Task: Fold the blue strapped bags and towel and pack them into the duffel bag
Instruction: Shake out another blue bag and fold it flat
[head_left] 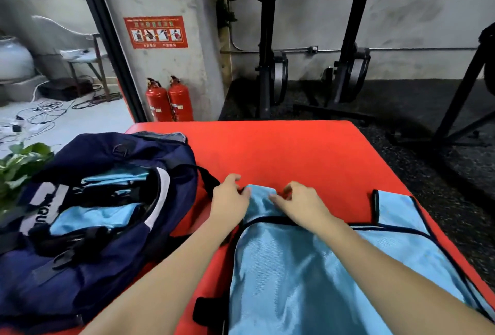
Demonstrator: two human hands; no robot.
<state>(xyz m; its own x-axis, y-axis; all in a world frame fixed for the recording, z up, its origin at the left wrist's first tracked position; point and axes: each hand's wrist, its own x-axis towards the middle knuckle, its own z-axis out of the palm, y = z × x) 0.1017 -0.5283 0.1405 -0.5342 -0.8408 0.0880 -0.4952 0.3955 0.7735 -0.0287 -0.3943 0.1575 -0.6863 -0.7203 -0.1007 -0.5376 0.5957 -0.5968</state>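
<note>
Single head-worn view, looking forward and down, close over the red table (294, 152) — far wall beyond, wide-angle.

red mat (294, 152) | navy duffel bag (88, 227) left | light-blue strapped bag (308, 275) right

Shiny light-blue cloth bag (308, 275) on a smooth red mat (294, 152).
</note>
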